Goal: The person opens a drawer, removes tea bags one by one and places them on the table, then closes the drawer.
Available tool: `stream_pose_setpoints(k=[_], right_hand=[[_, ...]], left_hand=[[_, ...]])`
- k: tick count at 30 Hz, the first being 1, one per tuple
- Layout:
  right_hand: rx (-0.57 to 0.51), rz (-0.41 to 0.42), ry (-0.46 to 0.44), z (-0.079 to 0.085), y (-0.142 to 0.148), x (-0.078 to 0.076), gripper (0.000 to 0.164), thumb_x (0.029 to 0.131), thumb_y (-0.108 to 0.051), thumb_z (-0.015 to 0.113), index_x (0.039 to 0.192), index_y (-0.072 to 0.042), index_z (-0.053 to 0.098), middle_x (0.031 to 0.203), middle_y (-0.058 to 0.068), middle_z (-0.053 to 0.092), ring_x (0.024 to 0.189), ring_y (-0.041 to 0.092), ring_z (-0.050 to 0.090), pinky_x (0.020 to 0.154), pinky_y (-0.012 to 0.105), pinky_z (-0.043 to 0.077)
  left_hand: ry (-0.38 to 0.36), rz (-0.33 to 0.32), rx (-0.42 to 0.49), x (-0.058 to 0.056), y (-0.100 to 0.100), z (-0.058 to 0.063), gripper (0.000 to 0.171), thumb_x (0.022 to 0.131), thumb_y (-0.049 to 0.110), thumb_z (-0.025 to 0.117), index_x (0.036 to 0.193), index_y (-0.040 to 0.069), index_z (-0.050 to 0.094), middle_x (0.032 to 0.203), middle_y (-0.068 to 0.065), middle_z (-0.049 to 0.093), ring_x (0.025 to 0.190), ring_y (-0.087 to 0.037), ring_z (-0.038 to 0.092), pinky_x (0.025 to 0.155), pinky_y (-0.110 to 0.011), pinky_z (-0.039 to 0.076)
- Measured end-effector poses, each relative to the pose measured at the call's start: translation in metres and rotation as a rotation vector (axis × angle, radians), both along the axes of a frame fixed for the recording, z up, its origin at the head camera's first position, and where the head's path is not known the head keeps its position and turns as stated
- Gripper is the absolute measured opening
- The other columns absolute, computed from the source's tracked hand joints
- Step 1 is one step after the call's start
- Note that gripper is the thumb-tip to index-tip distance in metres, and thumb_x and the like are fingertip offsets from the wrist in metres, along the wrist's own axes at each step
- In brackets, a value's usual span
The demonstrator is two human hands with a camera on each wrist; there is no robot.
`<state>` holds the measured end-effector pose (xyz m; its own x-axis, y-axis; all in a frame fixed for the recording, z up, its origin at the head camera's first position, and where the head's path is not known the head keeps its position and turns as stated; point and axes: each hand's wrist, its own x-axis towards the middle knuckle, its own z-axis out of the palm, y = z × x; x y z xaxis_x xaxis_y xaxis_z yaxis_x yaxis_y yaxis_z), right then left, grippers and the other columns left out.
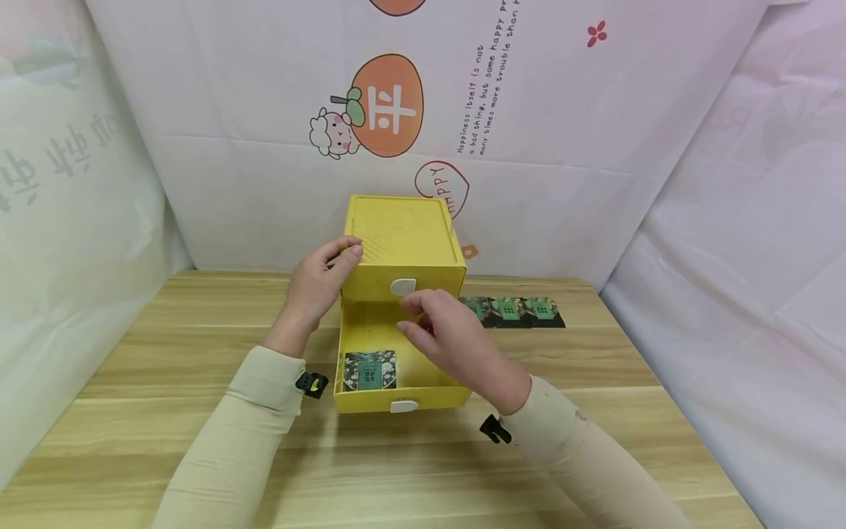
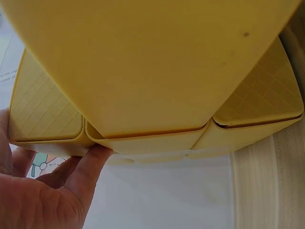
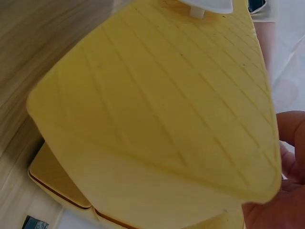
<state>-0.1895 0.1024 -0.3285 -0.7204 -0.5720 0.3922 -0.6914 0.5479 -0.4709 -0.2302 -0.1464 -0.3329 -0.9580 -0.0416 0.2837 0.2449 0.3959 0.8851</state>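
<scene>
A yellow two-drawer box stands against the back wall. Its lower drawer is pulled out, and the upper one is closed with a white handle. Inside the lower drawer, at its front left corner, lies a dark patterned square packet with a green label. My left hand rests against the upper left edge of the box, fingertips at the top. Over the pulled-out drawer hovers my right hand, fingers loosely bent, just below the upper handle. Nothing shows between its thumb and fingers.
Right of the box, three similar packets lie in a row on the wood-grain table. Printed white sheets hang behind and on both sides. A white handle sticks out from the lower drawer's front.
</scene>
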Motion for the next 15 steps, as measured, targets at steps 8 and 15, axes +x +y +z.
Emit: stream_pose_setpoints(k=[8, 15], right_hand=[[0.165, -0.058, -0.191, -0.002, -0.011, -0.004, 0.049, 0.1, -0.027, 0.074, 0.14, -0.003, 0.061, 0.128, 0.011, 0.067, 0.096, 0.015, 0.069, 0.085, 0.031, 0.06], [0.331, -0.044, -0.317, -0.004, -0.02, -0.009, 0.059, 0.099, -0.035, 0.073, 0.146, -0.004, 0.057, 0.132, 0.013, 0.068, 0.113, 0.024, 0.066, 0.097, 0.042, 0.057]], left_hand=[[-0.008, -0.003, 0.008, 0.0, 0.0, 0.001, 0.055, 0.103, 0.062, 0.054, 0.142, 0.025, 0.064, 0.15, -0.001, 0.059, 0.138, -0.029, 0.055, 0.111, -0.055, 0.047], [-0.005, -0.006, 0.003, 0.0, 0.0, 0.0, 0.056, 0.103, 0.062, 0.054, 0.143, 0.025, 0.064, 0.151, 0.0, 0.058, 0.138, -0.029, 0.055, 0.11, -0.055, 0.048]])
